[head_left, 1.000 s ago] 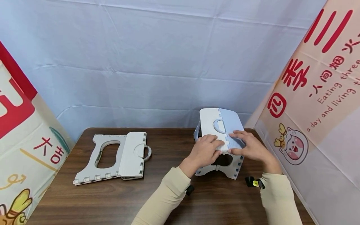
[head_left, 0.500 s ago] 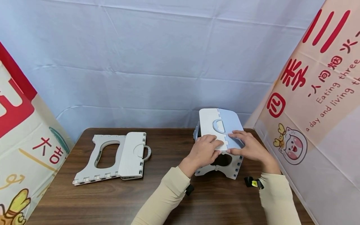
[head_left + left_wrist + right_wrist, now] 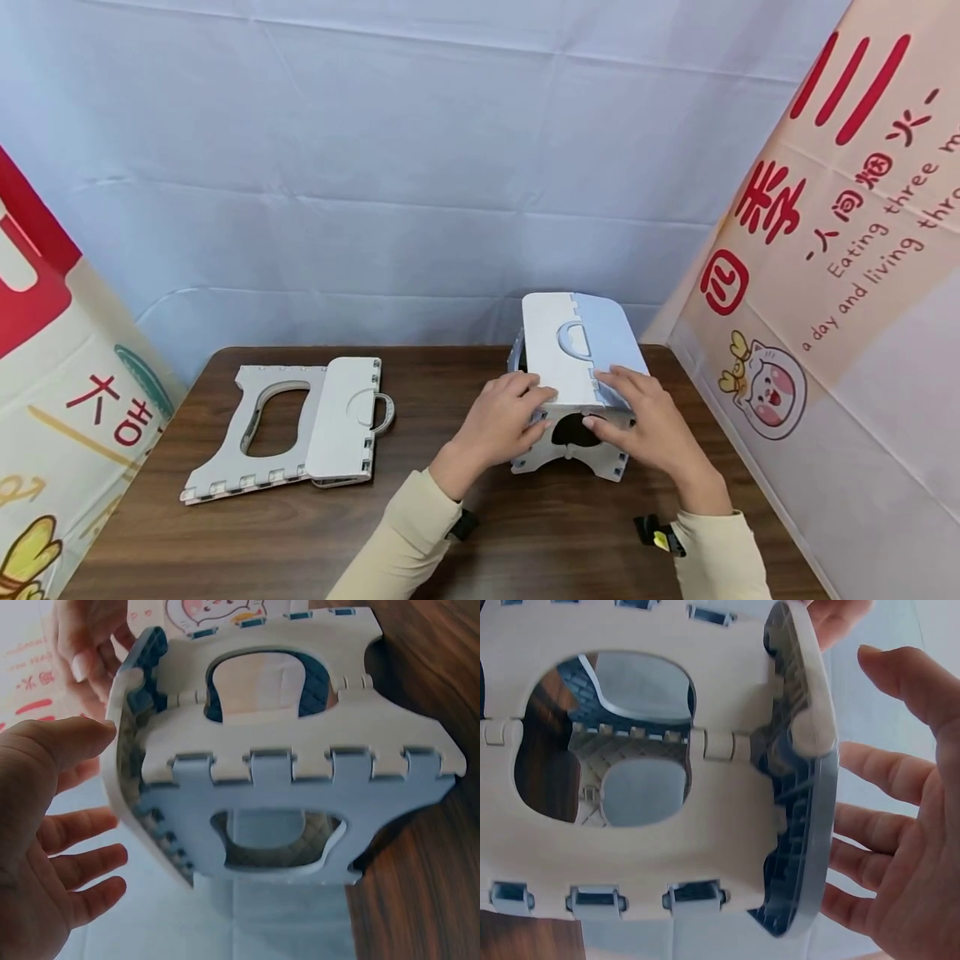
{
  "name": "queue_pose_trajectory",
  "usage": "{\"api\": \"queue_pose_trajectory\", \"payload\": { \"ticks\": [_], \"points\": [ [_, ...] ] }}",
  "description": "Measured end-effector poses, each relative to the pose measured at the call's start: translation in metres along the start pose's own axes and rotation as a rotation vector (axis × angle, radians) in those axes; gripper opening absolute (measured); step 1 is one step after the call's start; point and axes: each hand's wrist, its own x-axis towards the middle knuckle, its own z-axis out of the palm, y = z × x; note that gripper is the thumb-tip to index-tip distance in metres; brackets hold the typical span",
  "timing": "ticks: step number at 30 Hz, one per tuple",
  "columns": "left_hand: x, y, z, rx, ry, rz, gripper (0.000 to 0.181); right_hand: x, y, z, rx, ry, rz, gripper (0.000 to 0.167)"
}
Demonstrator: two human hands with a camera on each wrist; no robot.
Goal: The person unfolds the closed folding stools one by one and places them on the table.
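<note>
- White-blue stool (image 3: 566, 375): upright, R side of table (image 3: 300, 542)
- L hand (image 3: 498, 421): fingers spread, nr its top edge
- R hand (image 3: 652, 421): spread, nr blue half; contact unclear
- Folded stool (image 3: 341, 425): table's L

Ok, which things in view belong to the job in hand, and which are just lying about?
Likely in the job:
- blue-and-white stool, standing unfolded
- left hand and right hand, both close around it

Apparently lying about:
- folded stool, flat on the table, no hand on it; its part is unclear
- pale backdrop, just background
</note>
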Motion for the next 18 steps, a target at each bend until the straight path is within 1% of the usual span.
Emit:
{"api": "queue_pose_trajectory", "payload": {
  "ticks": [4,7,13,18],
  "points": [
    [-0.011,-0.008,-0.007,-0.011,-0.005,-0.039,0.038,-0.003,-0.01,0.003,-0.048,0.042,-0.041,0.06],
    [-0.02,-0.015,-0.012,-0.02,-0.017,-0.067,0.041,-0.005,-0.017,0.005,-0.055,0.06,-0.072,0.061],
    [-0.038,-0.03,-0.019,-0.039,-0.018,-0.11,0.045,-0.006,-0.03,0.012,-0.05,0.074,-0.125,0.061],
    [-0.049,-0.038,-0.02,-0.036,-0.03,-0.151,0.046,-0.002,-0.036,0.018,-0.061,0.069,-0.129,0.061]
  ]
}}
